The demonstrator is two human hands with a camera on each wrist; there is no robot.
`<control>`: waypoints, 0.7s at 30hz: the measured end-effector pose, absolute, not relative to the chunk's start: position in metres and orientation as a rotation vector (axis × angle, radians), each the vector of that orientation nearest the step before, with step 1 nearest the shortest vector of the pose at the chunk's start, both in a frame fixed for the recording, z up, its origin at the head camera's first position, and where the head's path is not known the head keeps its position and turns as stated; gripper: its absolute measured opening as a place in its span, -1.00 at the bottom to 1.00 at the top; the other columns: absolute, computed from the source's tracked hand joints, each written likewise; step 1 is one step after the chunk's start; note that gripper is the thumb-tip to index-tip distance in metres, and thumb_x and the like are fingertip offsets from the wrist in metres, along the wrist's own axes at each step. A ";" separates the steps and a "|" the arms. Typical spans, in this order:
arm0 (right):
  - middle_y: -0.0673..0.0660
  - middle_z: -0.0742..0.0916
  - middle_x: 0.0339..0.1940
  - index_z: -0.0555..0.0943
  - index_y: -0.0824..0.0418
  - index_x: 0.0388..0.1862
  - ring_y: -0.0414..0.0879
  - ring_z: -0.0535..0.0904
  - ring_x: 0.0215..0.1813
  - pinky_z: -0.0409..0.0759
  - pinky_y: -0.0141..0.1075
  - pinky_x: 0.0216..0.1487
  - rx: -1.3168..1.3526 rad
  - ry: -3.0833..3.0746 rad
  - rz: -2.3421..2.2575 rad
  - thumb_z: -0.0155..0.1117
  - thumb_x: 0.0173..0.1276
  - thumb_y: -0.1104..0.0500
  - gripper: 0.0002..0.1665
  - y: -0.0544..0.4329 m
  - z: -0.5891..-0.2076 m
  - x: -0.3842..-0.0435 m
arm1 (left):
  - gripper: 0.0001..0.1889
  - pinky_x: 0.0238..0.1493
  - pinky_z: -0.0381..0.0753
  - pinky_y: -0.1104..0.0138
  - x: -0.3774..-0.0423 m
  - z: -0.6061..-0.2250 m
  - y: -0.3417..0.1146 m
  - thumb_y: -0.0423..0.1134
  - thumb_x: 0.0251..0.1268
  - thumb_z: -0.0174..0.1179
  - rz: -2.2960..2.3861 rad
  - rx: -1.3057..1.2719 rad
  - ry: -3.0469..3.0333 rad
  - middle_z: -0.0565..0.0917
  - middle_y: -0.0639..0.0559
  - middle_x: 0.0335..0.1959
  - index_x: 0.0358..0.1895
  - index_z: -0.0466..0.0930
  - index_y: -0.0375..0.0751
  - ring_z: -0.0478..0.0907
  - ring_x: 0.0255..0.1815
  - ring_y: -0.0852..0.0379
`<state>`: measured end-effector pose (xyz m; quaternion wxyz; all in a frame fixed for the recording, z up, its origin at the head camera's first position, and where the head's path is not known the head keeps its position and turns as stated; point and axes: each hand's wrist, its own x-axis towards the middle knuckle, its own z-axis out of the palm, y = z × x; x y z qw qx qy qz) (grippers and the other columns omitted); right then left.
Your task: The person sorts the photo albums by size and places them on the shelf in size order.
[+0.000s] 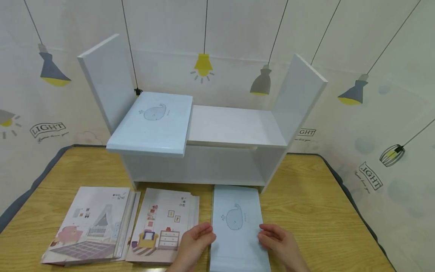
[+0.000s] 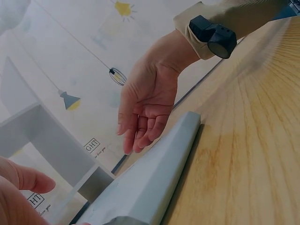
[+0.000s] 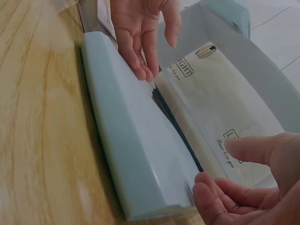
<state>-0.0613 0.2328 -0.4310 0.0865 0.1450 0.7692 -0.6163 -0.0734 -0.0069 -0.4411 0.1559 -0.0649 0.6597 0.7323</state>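
A light-blue book with a whale drawing [image 1: 234,241] lies flat on the wooden table, and its smooth side shows in the right wrist view. My left hand [image 1: 195,245] is at its left edge, thumb and fingers loosely bent and apart. At the opposite edge is my right hand [image 1: 280,245], its fingertips close to or touching the cover. The right wrist view shows the right thumb [image 3: 253,149] spread away from the fingers. Neither hand grips the book. A second light-blue whale book [image 1: 153,124] lies on the upper board of the white shelf [image 1: 234,124].
Left of the blue book are two stacks of illustrated books, one with a pink animal [image 1: 91,223] and one with a yellow armchair [image 1: 163,226]. The shelf has tall side panels [image 1: 300,98] and an open lower compartment. Behind the table [image 1: 316,211] hangs a lamp-patterned backdrop [image 1: 234,30].
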 end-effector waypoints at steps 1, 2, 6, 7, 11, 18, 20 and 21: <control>0.12 0.66 -0.27 0.46 0.55 0.09 -0.18 0.61 -0.26 0.61 -0.38 -0.21 0.429 2.304 -1.825 0.29 0.22 0.31 -0.51 0.235 -0.432 -0.060 | -0.48 0.05 0.54 0.24 -0.073 -0.441 -0.007 -0.42 0.17 0.15 2.093 -0.197 1.887 0.51 -0.42 0.03 0.16 0.28 -0.69 0.49 0.05 -0.08; 0.13 0.67 -0.27 0.46 0.55 0.09 -0.18 0.61 -0.27 0.62 -0.38 -0.22 0.433 2.315 -1.817 0.29 0.22 0.30 -0.50 0.236 -0.433 -0.060 | -0.47 0.06 0.54 0.24 -0.073 -0.441 -0.008 -0.43 0.17 0.16 2.091 -0.206 1.885 0.51 -0.42 0.03 0.16 0.27 -0.69 0.49 0.05 -0.09; 0.15 0.67 -0.26 0.48 0.54 0.07 -0.16 0.61 -0.27 0.62 -0.37 -0.25 0.456 2.374 -1.754 0.30 0.22 0.28 -0.51 0.240 -0.436 -0.058 | -0.46 0.07 0.53 0.21 -0.073 -0.441 -0.010 -0.42 0.17 0.16 2.061 -0.219 1.894 0.50 -0.43 0.04 0.18 0.26 -0.69 0.49 0.06 -0.12; 0.16 0.68 -0.25 0.48 0.54 0.07 -0.15 0.61 -0.26 0.62 -0.37 -0.25 0.464 2.386 -1.740 0.30 0.22 0.28 -0.52 0.241 -0.437 -0.058 | -0.46 0.08 0.52 0.19 -0.073 -0.441 -0.010 -0.42 0.17 0.16 2.048 -0.216 1.898 0.50 -0.43 0.04 0.17 0.26 -0.69 0.48 0.07 -0.14; 0.17 0.68 -0.22 0.49 0.54 0.06 -0.14 0.61 -0.24 0.63 -0.36 -0.25 0.496 2.412 -1.710 0.31 0.22 0.28 -0.52 0.244 -0.438 -0.058 | -0.47 0.13 0.47 0.10 -0.073 -0.441 -0.011 -0.39 0.18 0.15 1.983 -0.180 1.937 0.48 -0.46 0.06 0.15 0.27 -0.70 0.43 0.13 -0.25; 0.20 0.69 -0.18 0.48 0.57 0.04 -0.14 0.60 -0.21 0.61 -0.37 -0.24 0.462 2.441 -1.632 0.30 0.23 0.27 -0.52 0.250 -0.440 -0.054 | -0.47 0.05 0.54 0.12 -0.074 -0.441 -0.010 -0.37 0.20 0.14 1.946 -0.214 1.888 0.42 -0.54 0.10 0.13 0.27 -0.73 0.45 0.11 -0.23; 0.20 0.69 -0.18 0.45 0.59 0.06 -0.13 0.60 -0.20 0.62 -0.33 -0.23 0.448 2.404 -1.626 0.29 0.25 0.24 -0.48 0.252 -0.440 -0.053 | -0.46 0.02 0.56 0.14 -0.074 -0.441 -0.010 -0.38 0.21 0.13 1.960 -0.239 1.834 0.38 -0.56 0.12 0.15 0.24 -0.75 0.45 0.10 -0.23; 0.18 0.69 -0.18 0.43 0.60 0.08 -0.12 0.61 -0.19 0.63 -0.30 -0.23 0.446 2.369 -1.637 0.29 0.26 0.22 -0.46 0.252 -0.440 -0.052 | -0.45 0.03 0.55 0.12 -0.074 -0.441 -0.010 -0.38 0.22 0.12 1.971 -0.242 1.810 0.36 -0.57 0.13 0.15 0.23 -0.76 0.44 0.11 -0.24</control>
